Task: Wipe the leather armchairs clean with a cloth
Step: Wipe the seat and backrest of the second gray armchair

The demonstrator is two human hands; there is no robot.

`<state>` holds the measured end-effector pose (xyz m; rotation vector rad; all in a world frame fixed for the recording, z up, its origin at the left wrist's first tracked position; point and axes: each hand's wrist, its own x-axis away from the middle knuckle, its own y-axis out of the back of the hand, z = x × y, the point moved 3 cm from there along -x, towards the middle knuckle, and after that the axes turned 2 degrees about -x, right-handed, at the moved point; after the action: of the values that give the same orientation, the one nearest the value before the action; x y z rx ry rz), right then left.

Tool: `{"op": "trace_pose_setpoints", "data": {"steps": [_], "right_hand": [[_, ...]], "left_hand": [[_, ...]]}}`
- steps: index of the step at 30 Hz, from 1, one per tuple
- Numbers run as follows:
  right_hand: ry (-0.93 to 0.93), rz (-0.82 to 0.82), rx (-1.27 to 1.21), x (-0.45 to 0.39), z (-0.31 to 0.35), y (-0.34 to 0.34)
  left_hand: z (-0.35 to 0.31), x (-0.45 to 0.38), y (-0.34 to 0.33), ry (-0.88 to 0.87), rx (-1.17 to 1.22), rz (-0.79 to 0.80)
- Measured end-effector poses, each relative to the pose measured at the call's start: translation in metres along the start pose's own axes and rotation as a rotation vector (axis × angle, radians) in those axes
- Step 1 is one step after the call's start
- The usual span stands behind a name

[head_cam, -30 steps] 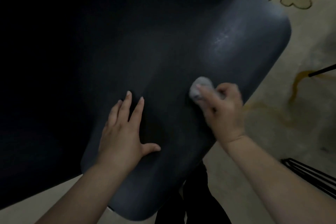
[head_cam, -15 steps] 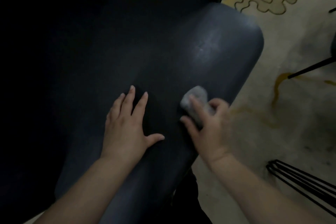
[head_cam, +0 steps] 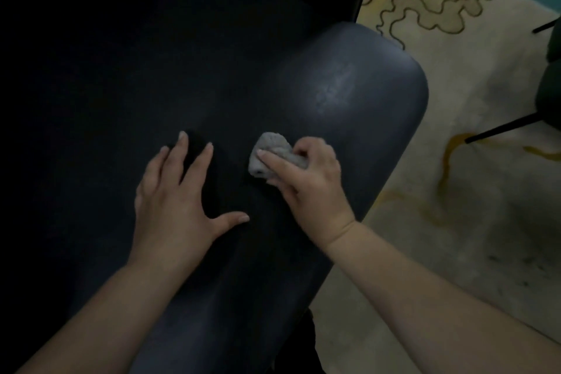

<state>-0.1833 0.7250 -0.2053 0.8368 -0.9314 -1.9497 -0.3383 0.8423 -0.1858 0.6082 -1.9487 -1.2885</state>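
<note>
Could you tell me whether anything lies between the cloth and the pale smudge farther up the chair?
Nothing visible does. The cloth, gripped by the right hand, faces bare leather up to the smudge. The left hand rests flat off to the side.

The light is dim, and the upper left of the frame is nearly black. A pale cream rug fills the right side, marked with dark wavy outlines and ochre streaks. Thin black legs, perhaps of another chair, cross the right edge.
</note>
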Motion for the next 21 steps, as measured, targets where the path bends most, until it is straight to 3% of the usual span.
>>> {"op": "trace_pose_setpoints", "data": {"steps": [2, 5, 7, 11, 13, 18, 21], "right_hand": [[-0.035, -0.053, 0.027, -0.018, -0.033, 0.011], [-0.519, -0.375, 0.020, -0.057, -0.099, 0.042], [-0.642, -0.386, -0.039, -0.071, -0.102, 0.037], [-0.201, -0.052, -0.025, -0.086, -0.028, 0.000], [-0.093, 0.015, 0.006, -0.096, -0.025, -0.001], [-0.360, -0.091, 0.060, -0.152, -0.079, 0.019], [-0.363, -0.021, 0.071, -0.181, -0.080, 0.001]], "left_hand": [[0.003, -0.006, 0.004, 0.008, 0.035, -0.018], [0.015, -0.016, 0.013, 0.038, 0.058, -0.038], [0.023, -0.024, 0.017, 0.075, 0.065, -0.030], [0.025, -0.035, 0.020, 0.101, 0.076, -0.015], [0.029, -0.036, 0.019, 0.103, 0.091, -0.030], [0.063, -0.037, 0.026, 0.193, 0.103, -0.097], [0.080, -0.038, 0.024, 0.229, 0.101, -0.120]]}}
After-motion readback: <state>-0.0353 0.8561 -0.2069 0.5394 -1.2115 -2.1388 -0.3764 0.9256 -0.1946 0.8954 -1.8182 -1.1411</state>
